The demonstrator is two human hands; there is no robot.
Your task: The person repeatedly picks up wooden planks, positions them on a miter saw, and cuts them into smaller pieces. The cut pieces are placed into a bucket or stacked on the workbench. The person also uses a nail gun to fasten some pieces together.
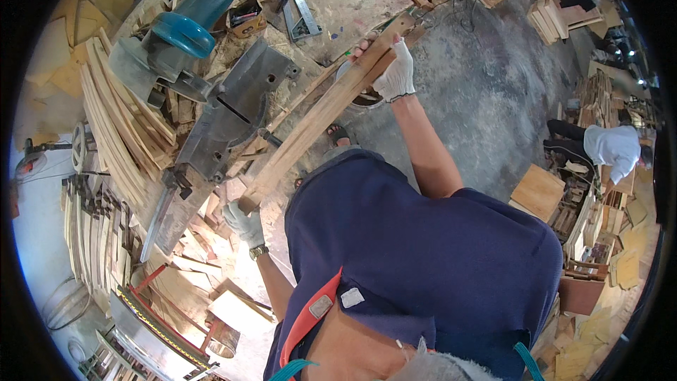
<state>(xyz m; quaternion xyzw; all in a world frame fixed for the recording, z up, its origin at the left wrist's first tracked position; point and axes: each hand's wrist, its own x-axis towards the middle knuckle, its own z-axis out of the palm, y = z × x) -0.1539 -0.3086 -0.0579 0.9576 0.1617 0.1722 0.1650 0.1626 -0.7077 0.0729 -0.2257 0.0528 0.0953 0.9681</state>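
Wooden plank [324, 113]: held aslant in front of the body, its lower end to the left and its upper end over by the bench [352, 3]; a second edge was seen near the top, though whether it belonged to a separate piece could not be told.
Right hand [395, 74]: gloved in white and closed round the upper part of the plank, with the thumb laid along one edge and bare fingertips shown past the other.
Left hand [243, 223]: also gloved and closed on the lower end; its fingers were partly hidden. A watch [259, 251] was worn at the wrist.
Saw [187, 32]: stood to the left of the plank, its teal housing set above a grey metal base [229, 109].
Curved strips [113, 116]: stacked side by side, left of the saw.
Bench tools: a metal square [303, 13] was laid beyond the saw, with a small box [248, 22] of odds and ends placed between them.
Shirt [423, 247]: dark blue, seen from above.
Floor [479, 92]: grey and scuffed, seen to the right of the plank.
Co-worker [610, 149]: seen bent over near piled wood at the far right, dressed in a pale top.
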